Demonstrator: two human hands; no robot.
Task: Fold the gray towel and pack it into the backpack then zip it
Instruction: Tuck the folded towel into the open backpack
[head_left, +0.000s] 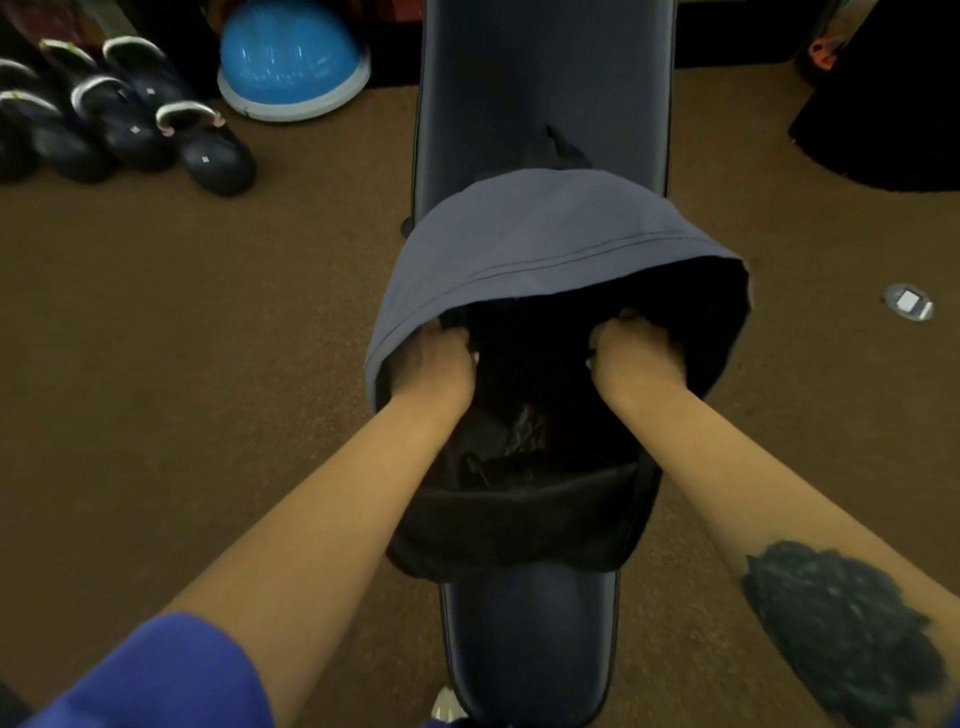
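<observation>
The backpack (545, 234) lies on a dark padded bench (540, 78), with its blue-grey front flap raised and its mouth open towards me. Both my hands are inside the opening, under the flap. My left hand (431, 364) and my right hand (631, 358) are closed into fists on dark cloth stretched between them. It looks like the gray towel (530, 364), but shadow hides most of it. Crumpled dark lining (511, 436) shows nearer to me inside the bag.
Brown carpet surrounds the narrow bench. Several dark kettlebells (130, 124) and a blue half-dome balance trainer (291, 62) sit at the far left. A small round metal floor plate (908, 301) is at the right, and a black mat (883, 104) at the far right.
</observation>
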